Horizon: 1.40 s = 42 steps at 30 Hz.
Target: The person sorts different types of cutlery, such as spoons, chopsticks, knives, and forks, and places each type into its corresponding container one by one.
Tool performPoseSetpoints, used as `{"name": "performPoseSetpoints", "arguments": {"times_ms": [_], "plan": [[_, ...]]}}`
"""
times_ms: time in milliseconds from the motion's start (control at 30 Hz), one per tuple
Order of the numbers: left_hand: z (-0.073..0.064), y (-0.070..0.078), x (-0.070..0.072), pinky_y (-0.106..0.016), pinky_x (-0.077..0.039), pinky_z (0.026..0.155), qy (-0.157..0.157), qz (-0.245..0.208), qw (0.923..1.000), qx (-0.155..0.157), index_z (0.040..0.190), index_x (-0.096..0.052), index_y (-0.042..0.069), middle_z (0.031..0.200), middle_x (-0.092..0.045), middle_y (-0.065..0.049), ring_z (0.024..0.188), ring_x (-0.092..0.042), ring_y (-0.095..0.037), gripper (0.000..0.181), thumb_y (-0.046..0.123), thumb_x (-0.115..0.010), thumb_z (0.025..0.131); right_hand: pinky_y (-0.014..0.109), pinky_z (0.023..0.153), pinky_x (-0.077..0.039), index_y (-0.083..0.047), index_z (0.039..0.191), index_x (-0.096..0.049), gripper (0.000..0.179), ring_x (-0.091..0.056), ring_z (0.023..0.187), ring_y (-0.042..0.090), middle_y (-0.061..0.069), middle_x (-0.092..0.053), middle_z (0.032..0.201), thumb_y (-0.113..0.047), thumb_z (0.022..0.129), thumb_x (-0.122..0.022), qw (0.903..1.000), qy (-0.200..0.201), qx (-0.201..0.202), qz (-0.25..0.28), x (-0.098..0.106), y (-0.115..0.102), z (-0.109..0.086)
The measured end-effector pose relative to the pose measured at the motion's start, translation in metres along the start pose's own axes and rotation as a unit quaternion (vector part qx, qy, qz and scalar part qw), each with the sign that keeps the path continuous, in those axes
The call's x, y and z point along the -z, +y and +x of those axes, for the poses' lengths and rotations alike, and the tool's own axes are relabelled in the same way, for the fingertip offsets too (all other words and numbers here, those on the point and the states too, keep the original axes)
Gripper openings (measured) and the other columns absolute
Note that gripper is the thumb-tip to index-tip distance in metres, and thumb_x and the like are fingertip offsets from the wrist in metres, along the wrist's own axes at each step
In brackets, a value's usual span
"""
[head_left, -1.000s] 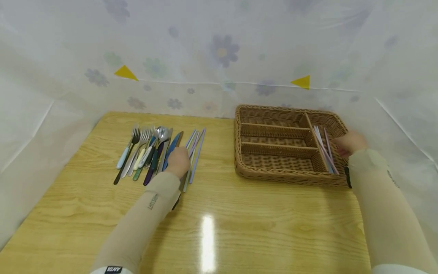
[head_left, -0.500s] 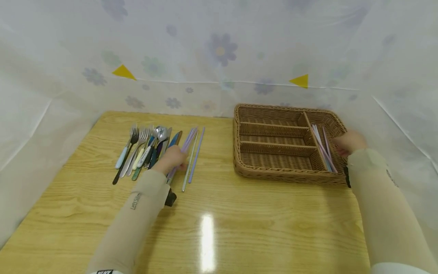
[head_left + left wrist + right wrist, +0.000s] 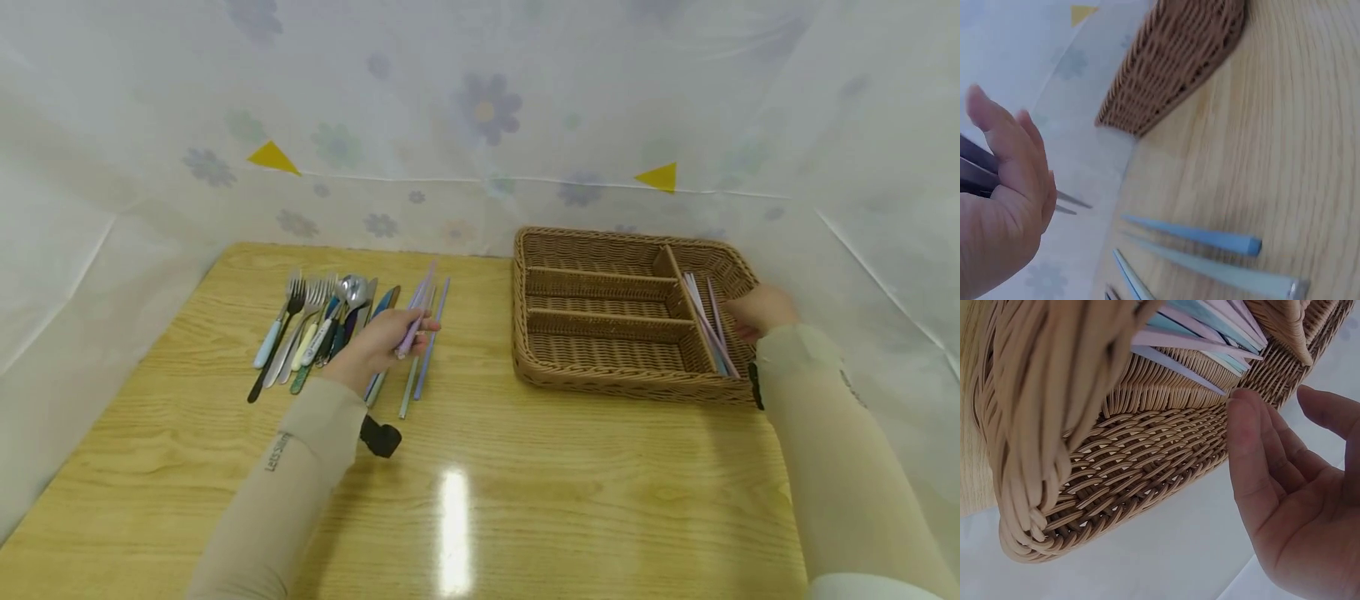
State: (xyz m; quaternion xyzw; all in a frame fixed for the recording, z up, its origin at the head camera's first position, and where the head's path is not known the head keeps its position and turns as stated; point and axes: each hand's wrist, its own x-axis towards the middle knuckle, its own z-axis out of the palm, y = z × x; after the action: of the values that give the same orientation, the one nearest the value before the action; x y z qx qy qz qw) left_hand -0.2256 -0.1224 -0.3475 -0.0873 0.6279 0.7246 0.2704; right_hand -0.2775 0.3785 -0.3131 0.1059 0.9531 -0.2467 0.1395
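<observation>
My left hand (image 3: 382, 337) pinches a pair of purple chopsticks (image 3: 428, 287) over the cutlery side of the table. In the left wrist view these dark-looking chopsticks (image 3: 977, 167) point away past the fingers. Beneath and beside that hand lie more chopsticks, among them a blue one (image 3: 1210, 239) and a pale green one (image 3: 1225, 273). My right hand (image 3: 767, 308) is at the right rim of the brown wicker basket (image 3: 622, 388), its fingers relaxed around nothing. In the right wrist view, its fingertips are close to the tip of a lilac chopstick (image 3: 1179, 369) in the basket.
Forks (image 3: 297, 293), spoons (image 3: 357, 292) and knives (image 3: 387, 302) lie in a row at the left. The basket has three long compartments and one crosswise compartment at the right, which holds several pastel chopsticks (image 3: 701, 310). A flowered white sheet (image 3: 480, 200) hangs behind the table.
My left hand has gathered the purple chopsticks from beside the knives and lifted them, turning toward the right. My right hand has stayed at the basket's right rim.
</observation>
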Motion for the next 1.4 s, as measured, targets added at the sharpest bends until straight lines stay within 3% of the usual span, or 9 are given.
{"name": "performPoseSetpoints", "arguments": {"times_ms": [233,367,533,667,767,900,1033,1233,1400], "plan": [[0.0,0.004,-0.015,-0.012,-0.041,0.05,-0.018,-0.028,0.9995,0.002,0.117,-0.04,0.007,0.071,-0.048,0.006,0.053,-0.045,-0.001,0.025,0.02,-0.024,0.104,0.038,0.059,-0.055,0.012,0.086,-0.057,0.037,-0.059,0.052,0.015,0.009,-0.06,0.061,-0.022,0.091,-0.046,1.0,-0.002,-0.004,0.007,0.0,0.0,-0.001],[0.001,0.001,-0.023,-0.014,-0.04,0.051,-0.018,-0.027,0.9994,0.008,0.107,-0.036,0.009,0.068,-0.043,0.005,0.053,-0.042,-0.003,0.013,0.015,-0.025,0.103,0.037,0.058,-0.054,0.012,0.085,-0.058,0.037,-0.059,0.053,0.016,0.01,-0.06,0.062,-0.023,0.09,-0.047,0.9999,-0.001,-0.003,0.012,-0.001,0.001,-0.001],[-0.001,-0.001,-0.035,-0.014,-0.034,0.047,-0.039,-0.038,0.9985,-0.006,0.118,-0.027,0.005,0.066,-0.038,0.006,0.05,-0.035,-0.002,0.019,0.015,-0.024,0.103,0.037,0.058,-0.054,0.018,0.096,-0.054,0.042,-0.061,0.054,0.017,0.011,-0.061,0.063,-0.024,0.091,-0.048,0.9998,-0.002,0.003,0.017,-0.003,0.001,-0.001],[-0.004,0.002,-0.049,-0.014,-0.04,0.051,-0.042,-0.057,0.9974,-0.011,0.136,-0.025,-0.001,0.081,-0.049,0.002,0.053,-0.041,-0.003,0.037,0.017,-0.025,0.104,0.038,0.06,-0.055,0.021,0.104,-0.051,0.048,-0.063,0.055,0.017,0.01,-0.062,0.065,-0.025,0.093,-0.046,0.9998,-0.012,0.014,0.009,-0.004,-0.004,-0.003],[-0.005,0.003,-0.061,-0.017,-0.045,0.055,-0.053,-0.055,0.997,-0.012,0.141,-0.025,0.0,0.09,-0.056,-0.001,0.053,-0.048,-0.004,0.042,0.02,-0.024,0.104,0.038,0.061,-0.055,0.02,0.104,-0.051,0.046,-0.063,0.057,0.017,0.011,-0.063,0.068,-0.024,0.093,-0.044,0.9995,-0.017,0.024,0.014,-0.005,-0.012,-0.003],[-0.005,0.002,-0.075,-0.018,-0.043,0.051,-0.064,-0.024,0.9974,-0.022,0.128,-0.035,0.0,0.075,-0.058,0.002,0.046,-0.047,-0.004,0.035,0.021,-0.021,0.104,0.035,0.061,-0.056,0.022,0.112,-0.049,0.053,-0.065,0.059,0.017,0.012,-0.065,0.071,-0.027,0.093,-0.044,0.9989,-0.031,0.024,0.026,-0.006,-0.021,0.0],[-0.005,-0.001,-0.089,-0.017,-0.039,0.044,-0.045,0.02,0.998,-0.04,0.118,-0.04,-0.001,0.059,-0.05,0.003,0.042,-0.043,-0.003,0.031,0.02,-0.022,0.104,0.034,0.062,-0.056,0.024,0.121,-0.043,0.06,-0.066,0.06,0.015,0.008,-0.066,0.071,-0.03,0.095,-0.045,0.9975,-0.051,0.021,0.044,-0.007,-0.029,0.004],[-0.002,-0.005,-0.118,-0.019,-0.04,0.043,-0.053,0.053,0.9954,-0.06,0.119,-0.04,-0.004,0.06,-0.048,0.0,0.043,-0.043,-0.006,0.036,0.023,-0.023,0.104,0.032,0.073,-0.056,0.023,0.132,-0.03,0.063,-0.066,0.068,0.007,0.001,-0.066,0.079,-0.031,0.101,-0.03,0.9836,-0.119,0.041,0.129,-0.014,-0.046,0.007],[0.003,-0.006,-0.149,-0.022,-0.043,0.045,-0.069,0.061,0.9937,-0.064,0.115,-0.043,-0.001,0.061,-0.049,-0.002,0.044,-0.045,-0.009,0.035,0.025,-0.024,0.104,0.026,0.075,-0.054,0.013,0.134,-0.035,0.066,-0.064,0.073,0.003,-0.009,-0.061,0.078,-0.044,0.1,-0.026,0.9696,-0.157,0.042,0.183,-0.027,-0.068,0.007]]}}
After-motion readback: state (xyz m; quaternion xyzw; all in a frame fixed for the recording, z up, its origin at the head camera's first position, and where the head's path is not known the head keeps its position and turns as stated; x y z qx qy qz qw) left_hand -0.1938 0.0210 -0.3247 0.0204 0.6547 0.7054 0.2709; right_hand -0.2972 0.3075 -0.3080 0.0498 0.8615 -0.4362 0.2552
